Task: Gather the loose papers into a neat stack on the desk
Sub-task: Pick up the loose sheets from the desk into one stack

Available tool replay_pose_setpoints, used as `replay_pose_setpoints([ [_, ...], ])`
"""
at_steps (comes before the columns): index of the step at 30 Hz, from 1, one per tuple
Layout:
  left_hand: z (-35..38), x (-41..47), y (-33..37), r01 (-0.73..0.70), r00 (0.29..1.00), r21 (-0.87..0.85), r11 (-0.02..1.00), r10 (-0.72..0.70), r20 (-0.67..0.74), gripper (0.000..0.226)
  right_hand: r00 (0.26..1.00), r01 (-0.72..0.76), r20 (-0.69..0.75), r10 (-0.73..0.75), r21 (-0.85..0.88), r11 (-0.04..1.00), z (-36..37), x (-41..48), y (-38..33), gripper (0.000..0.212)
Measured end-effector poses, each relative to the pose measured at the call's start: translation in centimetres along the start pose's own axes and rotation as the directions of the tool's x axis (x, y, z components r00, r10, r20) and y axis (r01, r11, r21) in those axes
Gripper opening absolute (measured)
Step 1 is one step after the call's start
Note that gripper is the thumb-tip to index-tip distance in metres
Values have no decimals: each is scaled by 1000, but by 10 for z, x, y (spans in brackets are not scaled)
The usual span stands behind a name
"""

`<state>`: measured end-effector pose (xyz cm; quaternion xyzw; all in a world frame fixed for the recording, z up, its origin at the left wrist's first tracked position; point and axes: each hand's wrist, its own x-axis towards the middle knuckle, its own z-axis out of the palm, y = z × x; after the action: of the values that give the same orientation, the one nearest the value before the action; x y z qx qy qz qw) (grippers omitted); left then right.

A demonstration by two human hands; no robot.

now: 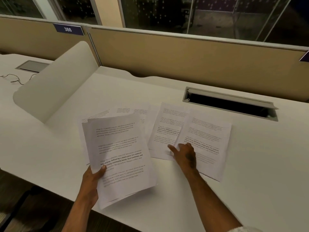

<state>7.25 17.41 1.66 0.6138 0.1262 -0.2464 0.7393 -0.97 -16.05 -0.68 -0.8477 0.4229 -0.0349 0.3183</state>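
Note:
My left hand (92, 179) grips a bundle of printed sheets (120, 158) by its lower left edge, thumb on top, held just above the white desk (50, 161). My right hand (184, 154) rests on the lower left corner of a loose sheet (207, 141) on the right, fingers pinching its edge, which is lifted slightly. Another loose sheet (164, 131) lies flat beside it, partly under it. More sheets (127, 111) lie behind the held bundle, mostly hidden by it.
An open cable slot (230, 104) is cut into the desk behind the papers on the right. A curved white divider (55, 86) stands at the left. A tan partition (184, 57) runs along the back. The desk's front edge is near my forearms.

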Motion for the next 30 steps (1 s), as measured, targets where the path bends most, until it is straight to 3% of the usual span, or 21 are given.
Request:
replay_pose_setpoints([
  [3,3,4,2,9,1000,0,1000,-9,9,32,973,-85,-204,106,110,990,-17,15,15,64],
  [5,7,5,5,11,1000,3,1000,-11,14,30,893,-283,-340,296,86,955,-32,27,39,55],
  [7,11,7,7,9,1000,7,1000,-9,18,29,806,-515,-298,511,71,854,-45,34,61,73],
  [10,16,10,7,9,1000,0,1000,-9,27,31,756,-635,-146,638,77,769,-58,46,74,107],
  [12,19,11,7,3,1000,3,1000,-3,31,31,718,-673,-70,692,182,717,-63,57,78,107],
  [14,22,11,7,-4,999,10,1000,3,33,31,691,-679,-9,722,332,654,-68,65,85,91],
  [18,22,12,7,-1,999,5,1000,1,32,31,760,-583,78,645,521,623,-78,70,94,48],
  [22,21,15,9,3,1000,-2,1000,-3,17,34,914,-318,27,406,668,672,-109,67,74,40],
  [24,21,17,13,-5,1000,2,1000,5,18,37,964,-212,50,263,742,636,-130,61,60,33],
  [26,20,19,16,-11,1000,-2,1000,11,26,41,983,-181,141,114,809,559,-146,51,45,29],
  [30,21,20,20,-8,999,-25,1000,9,40,45,940,-244,328,-93,838,488,-143,38,18,49],
])
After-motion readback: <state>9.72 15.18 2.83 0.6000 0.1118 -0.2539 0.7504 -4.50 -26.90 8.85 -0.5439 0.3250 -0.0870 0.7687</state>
